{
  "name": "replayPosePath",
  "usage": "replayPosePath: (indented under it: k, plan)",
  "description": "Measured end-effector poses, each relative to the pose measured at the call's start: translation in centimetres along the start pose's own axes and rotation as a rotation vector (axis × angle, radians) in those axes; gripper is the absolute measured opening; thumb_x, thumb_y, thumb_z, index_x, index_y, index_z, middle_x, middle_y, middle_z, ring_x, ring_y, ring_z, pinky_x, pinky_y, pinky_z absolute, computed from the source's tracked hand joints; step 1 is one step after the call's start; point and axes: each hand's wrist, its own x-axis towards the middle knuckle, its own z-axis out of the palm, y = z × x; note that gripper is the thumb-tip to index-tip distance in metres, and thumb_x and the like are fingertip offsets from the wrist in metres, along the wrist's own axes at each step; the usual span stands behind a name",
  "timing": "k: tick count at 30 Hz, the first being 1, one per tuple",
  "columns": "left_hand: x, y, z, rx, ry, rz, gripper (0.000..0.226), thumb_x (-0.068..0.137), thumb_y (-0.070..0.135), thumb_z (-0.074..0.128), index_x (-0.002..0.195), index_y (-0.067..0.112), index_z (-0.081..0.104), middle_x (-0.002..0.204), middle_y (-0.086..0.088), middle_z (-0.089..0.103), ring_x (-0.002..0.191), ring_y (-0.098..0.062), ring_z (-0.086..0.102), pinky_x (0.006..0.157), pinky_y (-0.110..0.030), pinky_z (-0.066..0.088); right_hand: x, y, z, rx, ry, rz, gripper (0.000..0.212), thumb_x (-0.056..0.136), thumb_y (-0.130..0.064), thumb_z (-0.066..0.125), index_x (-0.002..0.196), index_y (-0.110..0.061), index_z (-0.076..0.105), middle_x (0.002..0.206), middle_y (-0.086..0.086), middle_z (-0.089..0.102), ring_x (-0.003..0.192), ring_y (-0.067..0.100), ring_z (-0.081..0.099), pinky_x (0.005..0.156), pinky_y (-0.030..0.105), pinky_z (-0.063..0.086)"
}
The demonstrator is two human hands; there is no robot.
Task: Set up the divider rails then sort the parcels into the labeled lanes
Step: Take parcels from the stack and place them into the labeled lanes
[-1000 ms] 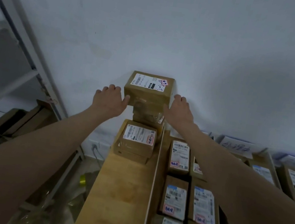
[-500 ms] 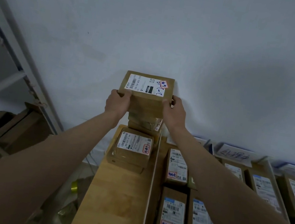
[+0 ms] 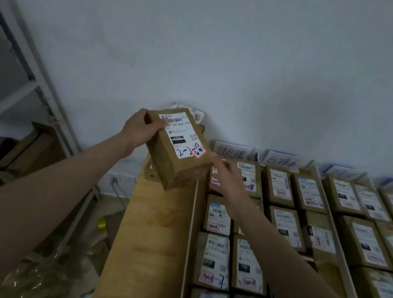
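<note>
Head view: a brown cardboard parcel (image 3: 177, 150) is held up in the air, tilted, above the far end of the leftmost lane of the wooden tabletop (image 3: 148, 244).
Parcel label: a white shipping label with a barcode faces the camera; blue handwriting and a small red-edged sticker (image 3: 198, 152) sit at its lower end.
Left hand (image 3: 138, 130): fingers and thumb curl round the parcel's upper left corner, gripping it.
Right hand (image 3: 227, 177): at the parcel's lower right edge, fingertips touching the side of the box; whether it truly grips cannot be told.
Hands: apart, one on each side of the parcel.
Behind the parcel: another parcel (image 3: 191, 111) with a white label shows just past its top edge, against the wall.
Divider rail (image 3: 189, 238): a thin pale strip running along the tabletop, between the bare left lane and the filled lanes to the right.
Sorted parcels (image 3: 213, 261): rows of labelled brown boxes lying flat, close together, in the lanes right of the rail.
Lane signs (image 3: 231, 151): handwritten cards standing at the far end of the lanes by the wall.
Left of tabletop: a metal shelf frame (image 3: 22, 62) and flattened cardboard (image 3: 7, 156) on the floor.
</note>
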Motion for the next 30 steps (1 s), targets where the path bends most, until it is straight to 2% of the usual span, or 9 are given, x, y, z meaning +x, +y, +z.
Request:
replayPosePath:
  k: [2, 4, 8, 12, 15, 18, 23, 27, 30]
  plan:
    - [-2.2, -1.0, -0.3, -0.032, -0.117, -0.008, 0.054, 0.087, 0.05, 0.069, 0.126, 0.016, 0.055, 0.124, 0.0, 0.062, 0.111, -0.018, 0.061, 0.099, -0.038, 0.051, -1.5, 0.6, -0.8, 0.003, -0.07, 0.082, 0.056, 0.088, -0.049, 0.067, 0.128, -0.014, 0.049, 0.119, 0.0, 0.063, 0.106, 0.017, 0.063, 0.096, 0.042, 0.053]
    - [-4.2, -1.9, -0.2, -0.044, -0.186, 0.002, 0.051, 0.088, 0.049, 0.069, 0.126, 0.017, 0.056, 0.123, 0.001, 0.063, 0.109, -0.016, 0.062, 0.099, -0.037, 0.051, -2.9, 1.0, -1.3, -0.001, -0.182, 0.167, 0.049, 0.092, -0.04, 0.065, 0.131, -0.014, 0.051, 0.123, 0.005, 0.066, 0.11, 0.024, 0.066, 0.094, 0.047, 0.055]
    - [-8.0, -3.2, -0.2, -0.058, -0.195, 0.0, 0.054, 0.089, 0.048, 0.067, 0.132, 0.018, 0.053, 0.128, 0.0, 0.061, 0.112, -0.017, 0.061, 0.098, -0.034, 0.051, -6.0, 2.1, -0.9, -0.079, -0.27, 0.203, 0.034, 0.099, -0.03, 0.057, 0.127, -0.01, 0.059, 0.124, 0.008, 0.066, 0.112, 0.025, 0.065, 0.094, 0.048, 0.056]
    - [-11.6, -3.2, 0.2, 0.006, -0.208, -0.019, 0.053, 0.098, 0.051, 0.051, 0.14, 0.02, 0.046, 0.13, 0.003, 0.056, 0.113, -0.014, 0.054, 0.091, -0.027, 0.039, -8.3, 3.6, 0.1, -0.038, -0.19, 0.254, 0.033, 0.102, -0.028, 0.053, 0.127, -0.007, 0.057, 0.123, 0.01, 0.064, 0.108, 0.027, 0.066, 0.09, 0.049, 0.057]
    - [-14.6, -3.2, 0.5, 0.139, -0.2, 0.031, 0.057, 0.103, 0.047, 0.039, 0.149, 0.014, 0.038, 0.143, -0.003, 0.048, 0.133, -0.024, 0.046, 0.094, -0.026, 0.033, -10.3, 4.6, 0.5, -0.023, -0.135, 0.251, 0.03, 0.103, -0.027, 0.051, 0.123, -0.007, 0.058, 0.119, 0.011, 0.065, 0.102, 0.026, 0.068, 0.078, 0.042, 0.062]
    - [-17.4, -4.4, 0.0, 0.402, -0.203, 0.103, 0.061, 0.103, 0.054, 0.031, 0.151, 0.017, 0.036, 0.152, -0.008, 0.04, 0.138, -0.03, 0.041, 0.111, -0.041, 0.034, -11.7, 5.7, 0.4, -0.039, -0.015, 0.233, 0.03, 0.103, -0.029, 0.049, 0.121, -0.007, 0.059, 0.116, 0.012, 0.068, 0.1, 0.026, 0.068, 0.065, 0.036, 0.061]
    - [-20.6, -6.2, -0.4, 0.723, -0.315, 0.243, 0.054, 0.099, 0.052, 0.029, 0.137, 0.021, 0.053, 0.145, -0.006, 0.051, 0.126, -0.026, 0.051, 0.105, -0.043, 0.042, -14.0, 7.4, -0.9, -0.133, 0.193, 0.25, 0.032, 0.101, -0.034, 0.05, 0.115, -0.006, 0.059, 0.112, 0.012, 0.065, 0.104, 0.03, 0.063, 0.092, 0.051, 0.055]
    - [-23.2, -6.7, 1.1, 0.962, -0.324, 0.384, 0.053, 0.102, 0.048, 0.033, 0.142, 0.017, 0.047, 0.145, -0.004, 0.049, 0.127, -0.024, 0.05, 0.103, -0.039, 0.041, -17.5, 9.3, -3.1, -0.269, 0.355, 0.2, 0.034, 0.101, -0.031, 0.05, 0.11, 0.0, 0.06, 0.104, 0.011, 0.064, 0.094, 0.025, 0.063, 0.085, 0.041, 0.056]
    - [-25.5, -7.0, 3.3, 1.086, -0.349, 0.477, 0.049, 0.103, 0.046, 0.03, 0.137, 0.018, 0.051, 0.137, -0.004, 0.053, 0.12, -0.025, 0.054, 0.099, -0.042, 0.042, -20.4, 11.0, -5.5, -0.309, 0.441, 0.185, 0.033, 0.102, -0.031, 0.047, 0.109, -0.001, 0.06, 0.102, 0.01, 0.061, 0.09, 0.024, 0.06, 0.082, 0.038, 0.055]
